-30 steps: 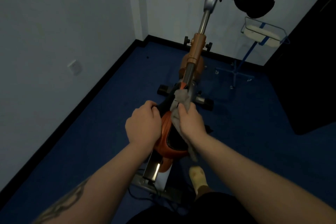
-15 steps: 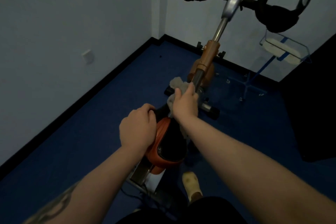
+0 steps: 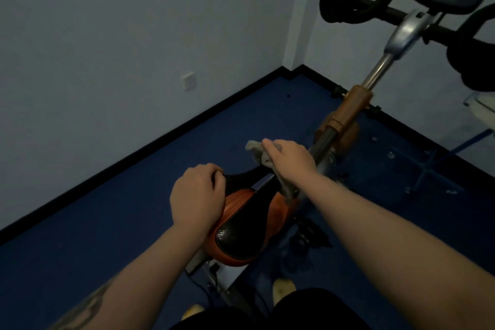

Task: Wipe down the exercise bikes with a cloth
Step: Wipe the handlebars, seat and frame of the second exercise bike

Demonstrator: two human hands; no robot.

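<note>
Left hand curled on the saddle; right hand clutched the cloth beside the frame tube. The dangling tail (loose) might snag below.

Floor: dark blue carpet, black skirting along the walls. Standing on it: exercise bike; blue-legged stand beside it, at right.

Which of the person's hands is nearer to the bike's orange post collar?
Right. The right hand, gripping the grey cloth, is on the frame tube just below the orange post collar; the left hand grips the saddle, farther back.
</note>
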